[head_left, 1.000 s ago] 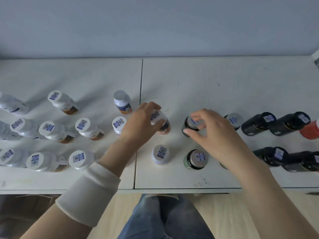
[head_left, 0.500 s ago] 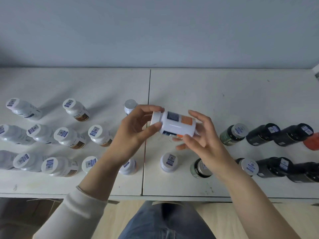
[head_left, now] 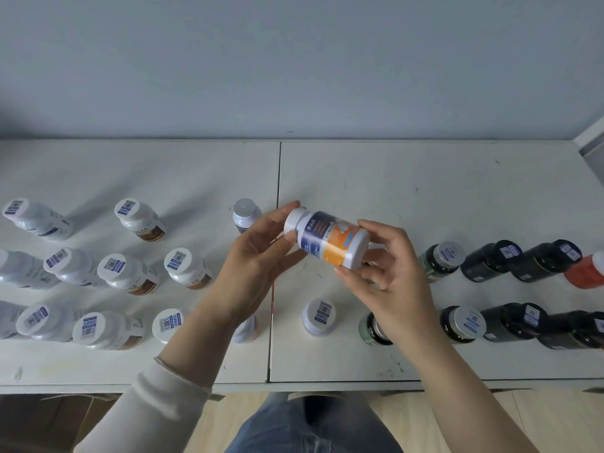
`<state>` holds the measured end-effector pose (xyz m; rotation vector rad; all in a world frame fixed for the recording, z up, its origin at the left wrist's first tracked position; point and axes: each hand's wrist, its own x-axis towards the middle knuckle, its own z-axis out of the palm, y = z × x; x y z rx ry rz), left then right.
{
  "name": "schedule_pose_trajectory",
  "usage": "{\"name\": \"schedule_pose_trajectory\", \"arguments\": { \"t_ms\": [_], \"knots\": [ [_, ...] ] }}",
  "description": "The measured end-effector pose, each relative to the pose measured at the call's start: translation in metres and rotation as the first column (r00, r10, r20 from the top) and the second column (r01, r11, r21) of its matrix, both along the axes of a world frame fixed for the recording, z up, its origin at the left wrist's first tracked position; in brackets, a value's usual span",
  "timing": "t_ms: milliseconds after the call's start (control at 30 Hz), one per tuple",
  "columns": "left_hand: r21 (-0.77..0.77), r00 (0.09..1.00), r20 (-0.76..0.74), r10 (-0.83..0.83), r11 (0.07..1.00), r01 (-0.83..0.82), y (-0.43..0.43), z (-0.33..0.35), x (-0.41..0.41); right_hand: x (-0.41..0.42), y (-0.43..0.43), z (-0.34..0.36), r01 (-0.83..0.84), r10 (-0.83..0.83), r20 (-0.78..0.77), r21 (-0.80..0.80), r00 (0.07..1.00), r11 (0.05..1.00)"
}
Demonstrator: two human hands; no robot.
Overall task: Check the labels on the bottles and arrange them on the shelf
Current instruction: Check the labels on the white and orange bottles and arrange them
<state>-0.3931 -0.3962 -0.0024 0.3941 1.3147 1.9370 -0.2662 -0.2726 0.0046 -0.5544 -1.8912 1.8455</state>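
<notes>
I have both hands on one bottle (head_left: pixel 330 241) — a white one with a dark blue and orange label, held on its side in the air above the white shelf top (head_left: pixel 425 191). The left hand (head_left: pixel 258 256) grips the cap end, with the thumb on the near side and the forefinger over the far side. The right hand (head_left: pixel 389 273) has its fingers curled round the base end, with the thumb beneath. The label faces up at the camera, but the print is too small for me to read.

Just beyond the left hand's fingers stands a bottle with a grey cap (head_left: pixel 245 214). Out to the left of that hand, white bottles (head_left: pixel 188 269) stand in loose rows, each with a blue sticker on its cap, and several have brown labels. A small white bottle (head_left: pixel 245 331) is partly hidden under the left wrist. Below the gap between the two hands stands a white-capped bottle (head_left: pixel 318 317) on its own.

A dark jar (head_left: pixel 371 330) is partly covered by the right wrist. To the right of that hand, dark bottles (head_left: pixel 490 259) run in two rows toward the edge of the view — the nearest have pale caps and the rest have black ones. A red bottle (head_left: pixel 585 273) ends the far row.

The left forearm wears a cream sleeve (head_left: pixel 157 407), and the right forearm is bare. Jeans (head_left: pixel 310 426) show below the shelf edge, and a cardboard box (head_left: pixel 49 420) sits low on the left.
</notes>
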Motion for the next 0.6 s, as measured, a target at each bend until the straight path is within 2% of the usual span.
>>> {"name": "schedule_pose_trajectory", "arguments": {
  "t_ms": [67, 133, 200, 333, 433, 500, 600],
  "knots": [
    [0.017, 0.990, 0.142, 0.014, 1.000, -0.016, 0.006, -0.002, 0.000, -0.005, -0.004, 0.003, 0.103, -0.104, -0.009, 0.286, 0.994, 0.953],
    [0.041, 0.975, 0.223, 0.008, 0.999, -0.018, 0.010, -0.003, -0.001, -0.009, -0.007, 0.004, 0.141, -0.130, -0.059, 0.562, 0.990, 0.815],
    [0.002, 0.974, 0.225, -0.028, 1.000, 0.028, 0.012, -0.004, -0.005, -0.009, -0.009, 0.001, 0.115, -0.101, -0.062, 0.710, 0.993, 0.695],
    [-0.096, 0.987, 0.117, -0.110, 0.988, 0.121, 0.015, -0.003, -0.018, 0.002, 0.002, -0.002, -0.064, -0.027, 0.104, 0.781, 0.994, 0.622],
    [-0.201, 0.978, -0.126, -0.164, 0.970, 0.136, 0.018, -0.002, -0.029, 0.006, 0.020, 0.002, -0.222, -0.046, 0.282, 0.838, 0.958, 0.499],
    [-0.321, 0.917, -0.319, -0.240, 0.938, 0.133, 0.024, -0.004, -0.031, 0.004, 0.031, 0.007, -0.306, -0.126, 0.389, 0.854, 0.913, 0.421],
    [-0.462, 0.792, -0.507, -0.341, 0.883, 0.084, 0.035, -0.012, -0.027, -0.001, 0.040, 0.015, -0.475, -0.205, 0.566, 0.802, 0.798, 0.363]
  ]
}}
